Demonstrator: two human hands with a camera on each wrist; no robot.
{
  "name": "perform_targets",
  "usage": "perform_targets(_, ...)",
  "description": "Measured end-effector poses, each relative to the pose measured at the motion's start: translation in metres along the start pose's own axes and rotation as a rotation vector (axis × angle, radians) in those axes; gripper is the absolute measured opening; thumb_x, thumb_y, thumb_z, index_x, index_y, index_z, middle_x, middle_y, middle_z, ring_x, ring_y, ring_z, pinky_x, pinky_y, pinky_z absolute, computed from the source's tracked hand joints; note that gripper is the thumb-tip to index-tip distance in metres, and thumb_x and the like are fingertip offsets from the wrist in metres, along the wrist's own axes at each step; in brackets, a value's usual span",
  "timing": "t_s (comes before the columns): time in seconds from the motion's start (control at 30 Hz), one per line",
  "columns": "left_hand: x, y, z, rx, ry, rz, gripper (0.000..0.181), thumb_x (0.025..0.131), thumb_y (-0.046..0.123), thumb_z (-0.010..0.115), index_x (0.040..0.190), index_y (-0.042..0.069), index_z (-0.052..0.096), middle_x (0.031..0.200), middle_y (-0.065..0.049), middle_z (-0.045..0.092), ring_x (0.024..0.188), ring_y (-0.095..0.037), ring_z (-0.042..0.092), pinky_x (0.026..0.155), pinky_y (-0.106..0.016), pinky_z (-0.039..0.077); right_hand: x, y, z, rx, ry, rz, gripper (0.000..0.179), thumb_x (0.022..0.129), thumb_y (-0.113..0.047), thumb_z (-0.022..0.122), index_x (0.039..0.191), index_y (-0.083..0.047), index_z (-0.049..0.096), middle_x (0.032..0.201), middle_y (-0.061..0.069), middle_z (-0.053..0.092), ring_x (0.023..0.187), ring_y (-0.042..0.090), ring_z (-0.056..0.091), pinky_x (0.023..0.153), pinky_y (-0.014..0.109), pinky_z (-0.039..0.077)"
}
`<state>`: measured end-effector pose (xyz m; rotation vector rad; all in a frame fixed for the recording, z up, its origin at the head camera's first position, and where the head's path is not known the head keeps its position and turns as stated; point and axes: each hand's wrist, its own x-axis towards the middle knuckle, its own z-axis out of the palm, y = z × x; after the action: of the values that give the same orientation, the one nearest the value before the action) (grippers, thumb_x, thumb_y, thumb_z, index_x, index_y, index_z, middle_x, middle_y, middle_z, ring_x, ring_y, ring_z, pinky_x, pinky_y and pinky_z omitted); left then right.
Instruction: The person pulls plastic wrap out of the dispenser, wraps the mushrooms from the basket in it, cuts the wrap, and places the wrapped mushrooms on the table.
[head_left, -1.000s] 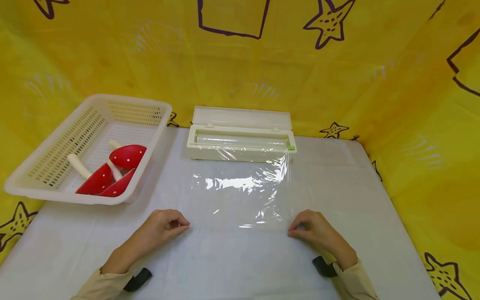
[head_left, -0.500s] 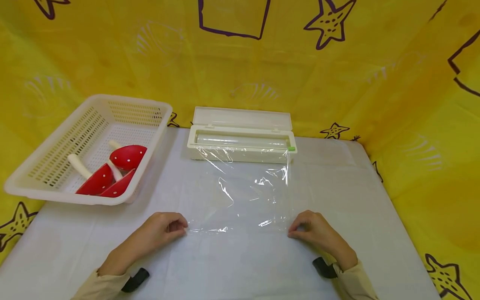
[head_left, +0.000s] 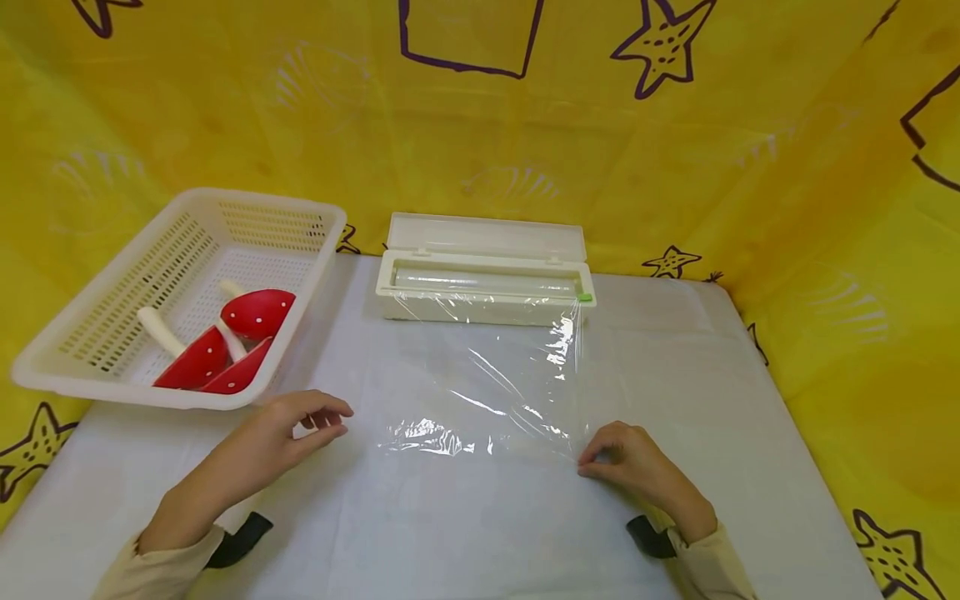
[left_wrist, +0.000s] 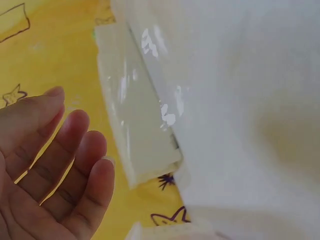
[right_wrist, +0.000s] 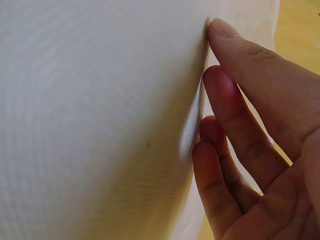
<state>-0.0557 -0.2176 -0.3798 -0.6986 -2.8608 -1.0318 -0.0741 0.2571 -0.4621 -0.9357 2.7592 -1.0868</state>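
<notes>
A sheet of plastic wrap (head_left: 487,392) stretches from the roll (head_left: 483,282) in a white dispenser box (head_left: 483,312) across the table toward me. My right hand (head_left: 637,471) pinches the sheet's near right corner, its fingertips down at the tablecloth. Beyond the sheet's left edge, my left hand (head_left: 292,433) holds nothing, its fingers loosely bent and parted from the thumb. In the left wrist view, that hand (left_wrist: 55,165) shows its bare palm side, with the dispenser beyond it. Glossy creases run across the film toward the right hand.
A white plastic basket (head_left: 63,375) at the left holds three red, white-dotted ladles (head_left: 258,312) with white handles. The dispenser's lid (head_left: 487,235) stands raised at the back, with a green tab (head_left: 584,297) at the right end. A yellow patterned cloth (head_left: 480,125) encloses the table.
My left hand has let go of the sheet's near left corner and moved left and away from me. The film's free corner has shifted and its creases changed. The right hand stays put.
</notes>
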Motion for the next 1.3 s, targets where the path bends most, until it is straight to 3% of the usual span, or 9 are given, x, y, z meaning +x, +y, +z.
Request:
perform_targets(0.23,0.002,-0.002,-0.022,0.048,0.18,0.09,0.036,0.073,0.0,0.083,0.105,0.014,0.073,0.092,0.005,0.074,0.078,0.001,0.062,0.069,-0.012,0.053,0.001,0.0,-0.001,0.0,0.006,-0.018,0.017,0.071,-0.009,0.087,0.079,-0.019,0.076,0.077,-0.011,0.072,0.078,0.003,0.061,0.074,0.024,0.049)
perform_targets(0.4,0.002,-0.012,-0.037,0.081,0.299,0.111,0.046,0.067,-0.007,0.084,0.108,0.011,0.072,0.087,0.002,0.072,0.077,0.007,0.058,0.067,-0.006,0.047,0.001,0.001,-0.001,-0.005,0.002,-0.016,0.017,0.071,-0.009,0.087,0.079,-0.019,0.076,0.077,-0.011,0.072,0.078,0.003,0.061,0.074,0.024,0.049)
perform_targets(0.6,0.005,-0.029,-0.051,0.129,0.379,0.102,0.043,0.064,-0.011,0.084,0.101,0.006,0.072,0.085,-0.003,0.072,0.074,0.013,0.053,0.066,-0.005,0.046,0.001,0.001,-0.002,-0.019,-0.003,-0.007,0.016,0.072,-0.009,0.087,0.08,-0.019,0.076,0.078,-0.011,0.072,0.079,0.003,0.061,0.075,0.025,0.05)
perform_targets(0.8,0.006,-0.047,-0.054,0.147,0.418,0.102,0.044,0.059,-0.012,0.085,0.098,0.005,0.073,0.084,-0.008,0.071,0.075,0.015,0.051,0.067,-0.004,0.045,0.001,0.001,-0.001,-0.008,0.0,-0.019,0.017,0.071,-0.007,0.086,0.08,-0.018,0.076,0.078,-0.01,0.072,0.078,0.003,0.061,0.074,0.024,0.049)
perform_targets(0.93,0.005,-0.057,-0.059,0.167,0.418,0.082,0.046,0.058,-0.012,0.086,0.098,0.005,0.073,0.085,-0.004,0.07,0.075,0.018,0.049,0.067,-0.002,0.044,0.001,0.001,0.0,0.004,0.004,-0.026,0.018,0.071,-0.006,0.086,0.08,-0.017,0.076,0.078,-0.009,0.072,0.078,0.003,0.061,0.074,0.024,0.049)
perform_targets(1.07,0.004,-0.067,-0.066,0.185,0.36,-0.008,0.04,0.068,-0.007,0.084,0.104,0.004,0.071,0.092,-0.009,0.071,0.079,0.017,0.049,0.068,0.001,0.042,0.0,0.0,0.0,0.009,0.01,-0.017,0.018,0.071,-0.005,0.086,0.08,-0.016,0.075,0.078,-0.008,0.072,0.078,0.003,0.061,0.074,0.024,0.049)
perform_targets(1.2,0.002,-0.076,-0.075,0.185,0.267,-0.159,0.035,0.082,0.004,0.078,0.115,0.001,0.067,0.107,-0.021,0.069,0.092,-0.015,0.061,0.068,0.003,0.037,-0.001,-0.003,-0.002,0.01,0.01,-0.009,0.017,0.072,-0.006,0.086,0.081,-0.015,0.075,0.078,-0.007,0.073,0.078,0.004,0.061,0.074,0.025,0.05)
perform_targets(1.3,0.002,-0.082,-0.08,0.193,0.201,-0.252,0.04,0.085,0.01,0.077,0.121,-0.002,0.063,0.116,-0.028,0.065,0.101,-0.044,0.056,0.067,-0.005,0.047,-0.001,-0.004,-0.003,0.009,0.013,-0.016,0.016,0.072,-0.007,0.086,0.081,-0.015,0.075,0.078,-0.005,0.073,0.078,0.007,0.062,0.074,0.025,0.05)
